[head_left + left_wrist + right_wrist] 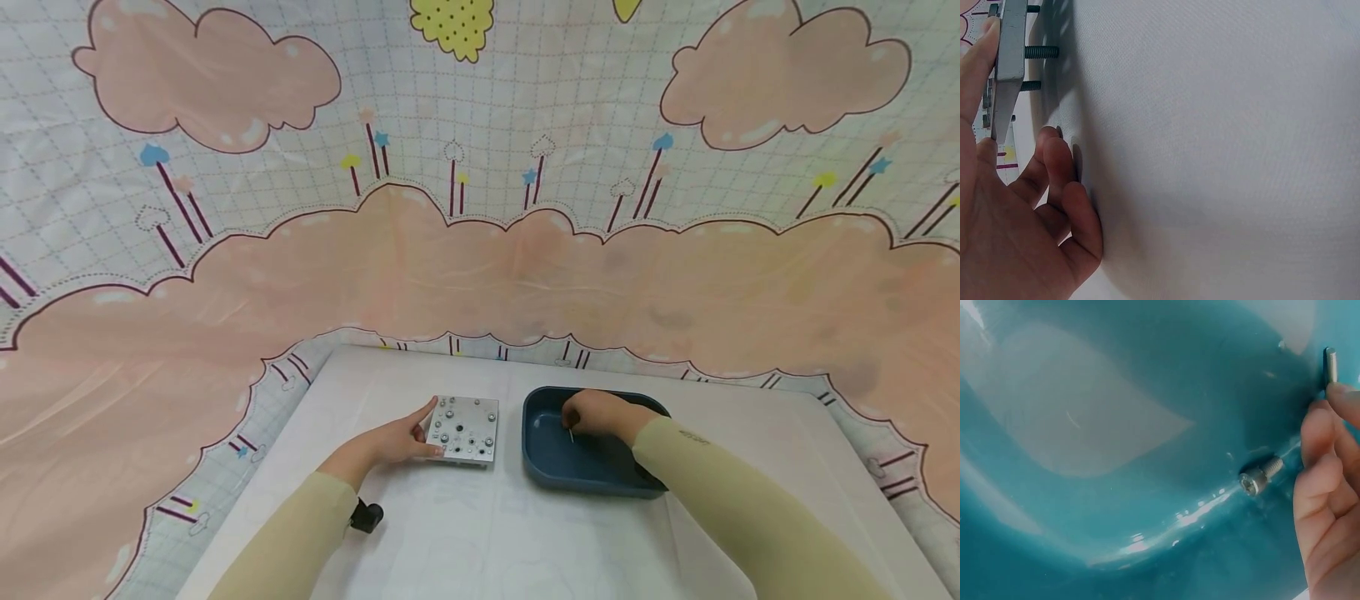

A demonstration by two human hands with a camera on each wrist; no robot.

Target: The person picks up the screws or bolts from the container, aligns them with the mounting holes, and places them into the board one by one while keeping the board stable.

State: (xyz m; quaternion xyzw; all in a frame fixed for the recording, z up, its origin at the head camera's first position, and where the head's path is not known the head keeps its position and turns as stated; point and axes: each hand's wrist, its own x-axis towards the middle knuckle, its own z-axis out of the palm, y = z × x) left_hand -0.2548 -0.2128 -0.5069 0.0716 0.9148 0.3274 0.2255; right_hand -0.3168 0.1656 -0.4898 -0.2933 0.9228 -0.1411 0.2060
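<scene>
A square silver metal plate [467, 429] with several screws set in its face stands on the white table. Threaded ends stick out beneath the plate [1011, 72] in the left wrist view. My left hand [393, 437] holds the plate by its left side, index finger at the far corner and thumb at the near one. Inside a dark blue tray [551, 482], my right hand [600, 412] pinches a small screw [1332, 364] by one end. A socket-head screw [1260, 475] lies in the tray close to the right fingers.
The white-covered table [442, 542] carries the plate and, to its right, the tray. Behind the table hangs a patterned cloth [480, 275] with clouds. A black wrist device [366, 516] shows beside the left sleeve.
</scene>
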